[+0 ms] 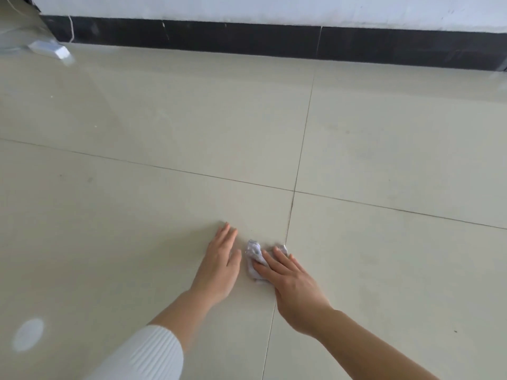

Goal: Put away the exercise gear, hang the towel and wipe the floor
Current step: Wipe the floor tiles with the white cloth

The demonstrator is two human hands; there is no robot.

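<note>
Near field, 7 o'clock: white ribbed sleeve point(153, 355) covers the L forearm; R forearm is bare, entering from 5 o'clock.

L hand point(219, 266): palm flat on the floor point(137, 215), fingers straight and together, pointing to 12 o'clock. Holds nothing. Thumb lies just beside the wipe.

R hand point(290, 286): palm down, fingers extended toward 11 o'clock, pressing on a crumpled white wipe point(253, 256) (cloth or tissue, cannot tell which). Not a closed grip; wipe is pinned between fingers and floor. Part of the wipe shows at 12 o'clock of the fingertips, rest at 9 o'clock of the hand.

Wipe posn: on the floor between the two hands, just L of a tile grout line point(288, 229) running approx. 6-to-12 o'clock. Hands are close but not touching each other.

Mid field: pale glossy tiles, grout cross at approx. 1 o'clock of the hands.

Far field: dark skirting board point(247, 37) along base of a white wall point(247, 6). At 10 o'clock, far corner: small white object point(50, 49), blurred, ID not possible.
</note>
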